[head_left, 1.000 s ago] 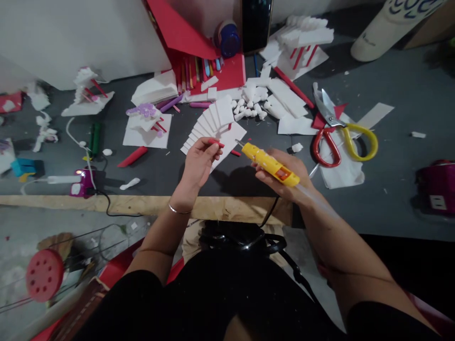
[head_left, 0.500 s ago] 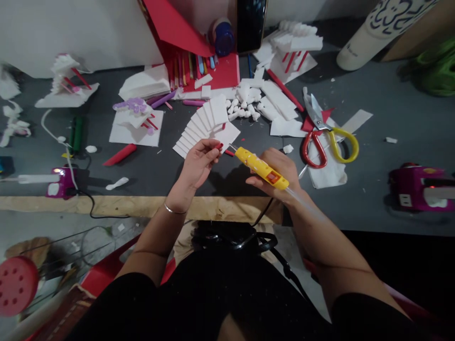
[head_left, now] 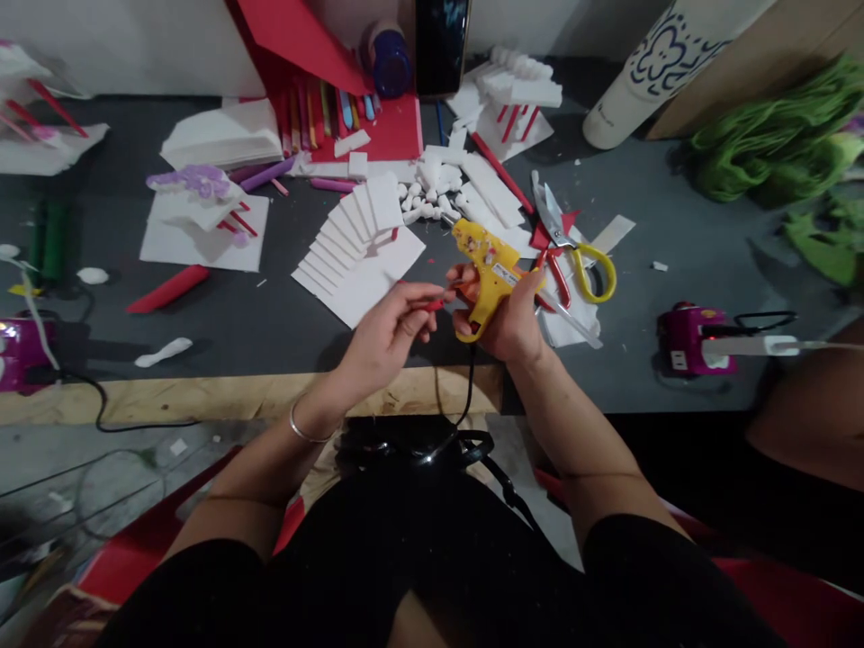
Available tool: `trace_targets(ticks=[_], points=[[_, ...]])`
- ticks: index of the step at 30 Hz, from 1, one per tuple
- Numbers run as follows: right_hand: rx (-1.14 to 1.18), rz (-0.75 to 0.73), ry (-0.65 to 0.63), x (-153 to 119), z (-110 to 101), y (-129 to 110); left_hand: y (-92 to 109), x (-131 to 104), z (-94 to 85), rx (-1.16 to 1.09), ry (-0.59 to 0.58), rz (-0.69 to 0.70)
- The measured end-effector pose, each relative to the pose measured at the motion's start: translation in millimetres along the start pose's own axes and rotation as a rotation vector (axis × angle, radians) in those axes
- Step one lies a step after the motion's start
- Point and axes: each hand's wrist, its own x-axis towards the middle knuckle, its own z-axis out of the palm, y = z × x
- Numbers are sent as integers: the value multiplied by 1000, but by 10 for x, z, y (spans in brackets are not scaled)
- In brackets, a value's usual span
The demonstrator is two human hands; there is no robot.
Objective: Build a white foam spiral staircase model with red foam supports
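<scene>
My right hand (head_left: 509, 315) is wrapped round a yellow hot glue gun (head_left: 496, 274), tilted so its nozzle points up and left; a clear glue stick (head_left: 573, 322) sticks out of its back end. Between the fingertips of my left hand (head_left: 395, 337) is a small red stick (head_left: 434, 306), close beside the gun's trigger side. Just beyond my left hand lies a white model staircase (head_left: 355, 234) of fanned steps on a white base, with a short red post under its upper end.
Scissors (head_left: 571, 238) with red and yellow handles lie right of the glue gun, near white scraps. Small white pieces (head_left: 428, 193) are heaped behind. A purple-and-white model (head_left: 202, 216) stands left, a purple power socket (head_left: 695, 340) right. Another person's limb (head_left: 816, 414) shows at the right edge.
My right hand has turned the glue gun, so its nozzle now points away and up instead of at the red stick. My left hand has come closer to the gun. The view has shifted right.
</scene>
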Motion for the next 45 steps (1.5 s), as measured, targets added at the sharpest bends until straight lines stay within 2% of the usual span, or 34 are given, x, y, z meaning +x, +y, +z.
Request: trace_targets(ticks=[4, 8, 12, 15, 21, 26, 32, 36, 38, 42, 45], points=[[-14, 33, 49, 2, 23, 28, -17, -82, 181, 283, -109, 161], [15, 44, 90, -19, 41, 51, -122, -29, 217, 590, -91, 256], [-37, 75, 102, 7, 23, 69, -107, 10, 198, 785, -82, 323], [-97, 84, 75, 66, -22, 85, -72, -65, 210, 876, -101, 371], [-187, 55, 124, 107, -62, 95, -89, -233, 294, 992, -205, 392], [-90, 31, 180, 66, -3, 95, -130, -221, 331, 1066, -174, 498], [-44, 160, 162, 52, -8, 124, -90, -209, 372, 1115, -212, 443], [-78, 103, 196, 52, -4, 99, -84, -187, 345, 982, -187, 409], [-121, 73, 188, 40, 10, 80, -93, -157, 278, 774, -102, 313], [-187, -26, 142, -29, 23, 53, -167, -13, 74, 250, 158, 39], [-191, -96, 95, -122, -1, 44, -300, 138, -67, 15, 220, 4]])
